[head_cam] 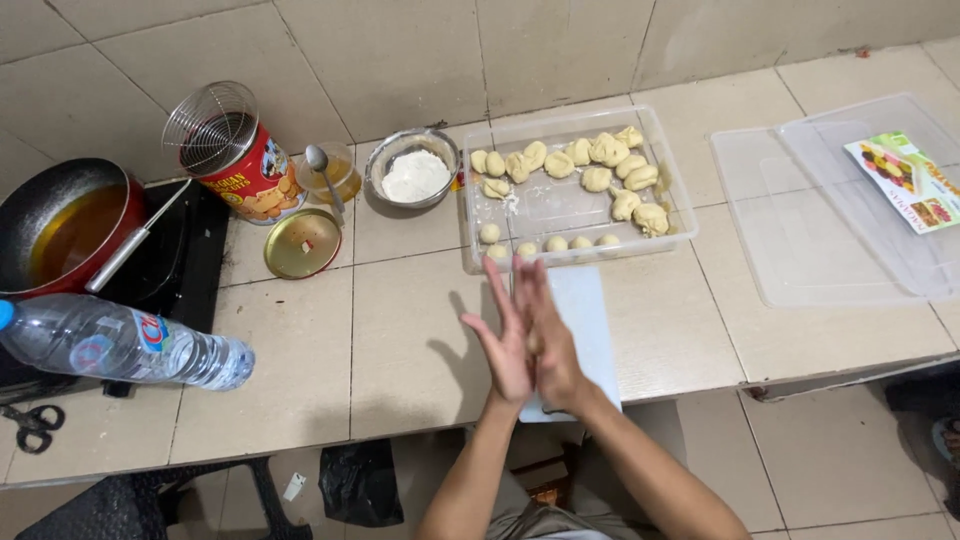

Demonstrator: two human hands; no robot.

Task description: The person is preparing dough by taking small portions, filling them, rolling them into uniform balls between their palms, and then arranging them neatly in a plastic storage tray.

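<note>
Left hand (503,345) and right hand (553,345) pressed palm to palm, fingers straight, pointing away from the body, with a small dough piece (533,343) between the palms, mostly hidden. Hands hover over a white board (590,320) at the near edge of the tiled counter (400,330). Just beyond the fingertips: clear rectangular plastic tray (560,205) with shaped dough pieces along its far side and small balls along its near wall. Left of the tray: metal bowl of white flour (413,170), small glass with a spoon (330,172), red cylindrical tin (255,175) with biscuit pictures and a wire strainer on top, its round gold lid (302,243) flat beside it. Far left: red pan of oil (65,225), cut off by the frame; clear water bottle (125,345) lying down with a red-blue label. Scissors (30,425) partly cut off. Right: clear lid (840,210) bearing a green-yellow rectangular label; its print is unreadable.
</note>
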